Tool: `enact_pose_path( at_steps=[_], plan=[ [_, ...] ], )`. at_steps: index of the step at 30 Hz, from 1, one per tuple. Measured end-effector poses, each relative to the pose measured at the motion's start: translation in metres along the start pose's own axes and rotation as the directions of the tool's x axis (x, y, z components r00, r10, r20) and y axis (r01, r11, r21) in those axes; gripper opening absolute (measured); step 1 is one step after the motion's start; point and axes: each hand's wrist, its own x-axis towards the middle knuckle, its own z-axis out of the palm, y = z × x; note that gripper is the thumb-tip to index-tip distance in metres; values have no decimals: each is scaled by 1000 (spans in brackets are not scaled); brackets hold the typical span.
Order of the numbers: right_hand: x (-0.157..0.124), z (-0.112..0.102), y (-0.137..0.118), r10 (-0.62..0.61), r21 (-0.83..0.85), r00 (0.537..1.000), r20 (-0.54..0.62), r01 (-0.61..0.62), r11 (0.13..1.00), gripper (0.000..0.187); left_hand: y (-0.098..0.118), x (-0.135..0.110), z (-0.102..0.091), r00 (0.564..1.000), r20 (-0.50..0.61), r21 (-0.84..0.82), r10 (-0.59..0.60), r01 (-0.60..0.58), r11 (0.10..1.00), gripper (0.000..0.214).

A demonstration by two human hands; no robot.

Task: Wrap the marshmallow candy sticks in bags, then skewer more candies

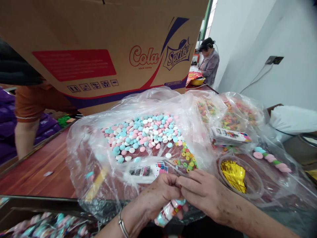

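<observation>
My left hand [158,193], with a bangle at the wrist, is closed around a small clear packet of candies [165,215] in pink, blue and white. My right hand [206,193] pinches at the packet's upper end, its fingertips meeting those of my left hand; the pinched end itself is hidden. Beyond them, loose pink, blue and white candies [138,132] lie on a plastic sheet [86,135], with small ring candies [188,157] beside them. Printed labels [148,172] are stacked just past my left hand. Gold twist ties [234,175] fill a round plastic tub [257,188] right of my hands.
A large cardboard box [119,33] stands across the back of the table [44,168]. Bags of colourful candy [230,112], more labels [230,135] and a candy row [272,160] lie right. Filled packets [49,224] sit lower left. One person [210,62] works behind; another's arm [26,135] shows left.
</observation>
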Motion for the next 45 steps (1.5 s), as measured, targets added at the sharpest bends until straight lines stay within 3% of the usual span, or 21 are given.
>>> enact_pose_path(
  at_steps=[6,9,12,16,19,21,24,26,27,28,30,32,34,35,36,37,39,40,42,45],
  plan=[
    [-3,-1,-2,-87,9,989,121,86,996,25,-2,-4,-3,995,74,99,-70,62,993,19],
    [-3,4,-5,-81,4,990,118,81,997,22,1,-7,-4,996,1,227,-85,82,970,17],
    [-3,7,-8,-33,-18,994,104,35,999,20,9,-13,-4,996,-66,387,-60,81,919,9],
    [-3,8,-14,49,-9,991,121,-49,999,12,21,-19,-3,999,-40,597,-23,43,801,4],
    [-4,15,-20,123,-29,988,91,-120,992,14,22,-20,1,997,-46,786,58,0,618,5],
    [-5,25,-22,183,-72,983,31,-181,981,18,17,-18,7,975,-76,909,208,-17,417,8],
    [-3,41,-20,270,-120,958,-100,-281,952,21,3,-10,15,896,-75,995,438,37,95,22],
    [2,47,-13,328,-113,927,-183,-351,929,21,-6,-5,18,829,-28,998,558,51,-25,30],
    [5,47,-9,356,-102,909,-217,-384,918,21,-8,-4,19,789,0,999,615,29,-36,31],
    [8,45,-4,383,-90,891,-244,-414,906,22,-10,-4,19,745,26,1000,666,-21,-16,31],
    [14,37,4,414,-77,866,-282,-450,890,22,-7,-9,17,662,40,978,749,-179,105,33],
    [19,27,11,413,-67,857,-310,-453,889,22,0,-20,15,614,-19,904,789,-328,276,29],
    [23,18,14,377,-48,859,-347,-417,907,20,6,-34,12,594,-151,799,790,-397,451,8],
    [26,15,15,343,-35,862,-374,-382,923,18,8,-39,10,616,-226,727,755,-409,551,16],
    [28,12,14,301,-20,865,-402,-337,941,17,8,-43,9,668,-294,627,684,-405,665,28],
    [31,11,11,259,-3,868,-423,-287,958,17,6,-46,8,747,-338,489,572,-380,785,37],
    [37,10,3,182,34,872,-454,-187,982,18,1,-45,5,906,-301,133,299,-271,953,49],
    [41,11,-4,154,48,873,-462,-149,988,19,-1,-42,4,949,-239,-49,204,-222,974,54],
    [46,15,-18,118,59,885,-449,-103,993,18,-1,-38,0,973,-154,-330,171,-214,919,55],
    [49,22,-31,98,56,896,-434,-82,995,17,8,-42,-10,923,-200,-498,327,-384,778,49]
  ],
)
